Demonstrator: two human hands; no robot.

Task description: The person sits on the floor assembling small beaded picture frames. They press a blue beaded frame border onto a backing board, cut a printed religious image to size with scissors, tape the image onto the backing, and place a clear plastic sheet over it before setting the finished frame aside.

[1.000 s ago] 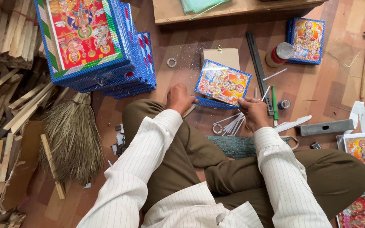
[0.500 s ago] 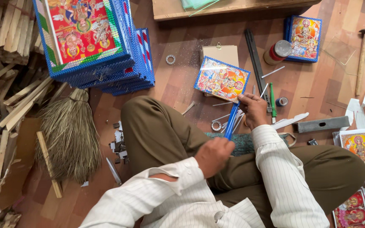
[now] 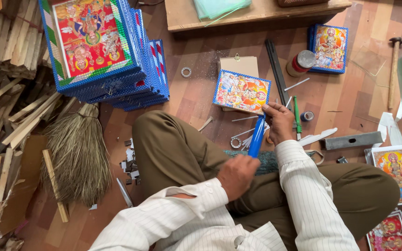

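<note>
I sit cross-legged on a wooden floor. My right hand (image 3: 280,123) pinches the near edge of a small blue-framed colourful picture (image 3: 241,91) lying in front of my knees, and also touches the top of a blue strip (image 3: 257,136). My left hand (image 3: 236,175) is closed around the lower end of that blue strip, above my lap. Under the picture lies a brown backing board (image 3: 237,64).
A stack of larger blue-framed pictures (image 3: 103,51) stands at the far left, with a grass broom (image 3: 77,158) and wood offcuts (image 3: 1,121) beside it. A hammer (image 3: 393,69), metal bar (image 3: 352,140), tape rolls, green pen and more pictures (image 3: 329,48) lie to the right.
My left hand left the small picture's edge, drew back to my lap and took hold of the blue strip. My right hand stays at the picture.
</note>
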